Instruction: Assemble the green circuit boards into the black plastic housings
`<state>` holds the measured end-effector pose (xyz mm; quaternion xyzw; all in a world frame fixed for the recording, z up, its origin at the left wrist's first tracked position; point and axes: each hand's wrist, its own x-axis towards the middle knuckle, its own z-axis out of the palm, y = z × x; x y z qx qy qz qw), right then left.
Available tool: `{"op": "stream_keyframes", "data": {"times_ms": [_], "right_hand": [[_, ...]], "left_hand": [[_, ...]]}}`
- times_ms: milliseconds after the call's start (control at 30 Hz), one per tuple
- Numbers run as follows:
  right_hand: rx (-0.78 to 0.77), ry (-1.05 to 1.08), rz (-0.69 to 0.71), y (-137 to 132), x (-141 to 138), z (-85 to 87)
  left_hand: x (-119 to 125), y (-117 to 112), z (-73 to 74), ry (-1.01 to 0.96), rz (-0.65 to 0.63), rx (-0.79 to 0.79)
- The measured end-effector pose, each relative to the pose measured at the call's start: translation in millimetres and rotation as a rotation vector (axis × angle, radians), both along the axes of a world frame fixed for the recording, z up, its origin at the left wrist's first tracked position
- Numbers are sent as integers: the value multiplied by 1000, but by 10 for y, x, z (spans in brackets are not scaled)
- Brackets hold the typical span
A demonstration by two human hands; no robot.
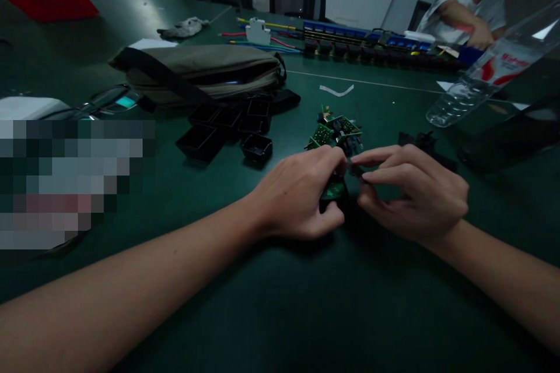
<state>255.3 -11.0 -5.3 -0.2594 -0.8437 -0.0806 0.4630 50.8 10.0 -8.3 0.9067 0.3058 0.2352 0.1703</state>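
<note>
In the head view my left hand [306, 192] is closed around a small green circuit board [334, 188], gripping it between thumb and fingers. My right hand [411, 192] pinches a small dark part [356, 170] right beside the board; its kind is too small and dim to make out. Just beyond my fingertips lies a pile of green circuit boards [321, 135] with components on them. Several open black plastic boxes [257, 148] sit to the left of the pile. Small black pieces [420, 141] lie behind my right hand.
A grey-green bag [205, 64] lies behind the black boxes. On the right a clear plastic bottle [476, 84] leans at a tilt. Wired strips [350, 41] and a white block [258, 30] lie farther back. A person [464, 11] sits at the far right. Glasses [111, 99] lie left.
</note>
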Motion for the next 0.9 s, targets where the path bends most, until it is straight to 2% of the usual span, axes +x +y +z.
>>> {"op": "stream_keyframes", "data": {"times_ms": [167,400,600,900], "right_hand": [[1,-69,-31,37,112,-42],[-75,-161,-6,-164,206,-76],[-158,-146,89,-163,164,-82],[-205,-145,139,-163,65,-56]], "left_hand": [[89,87,-12,-19,-46,-16],[-174,-25,28,-24,-96,-152],[-248,-119,30,-82,-62,-269],[-228,-161,18,-84,-3,-268]]}}
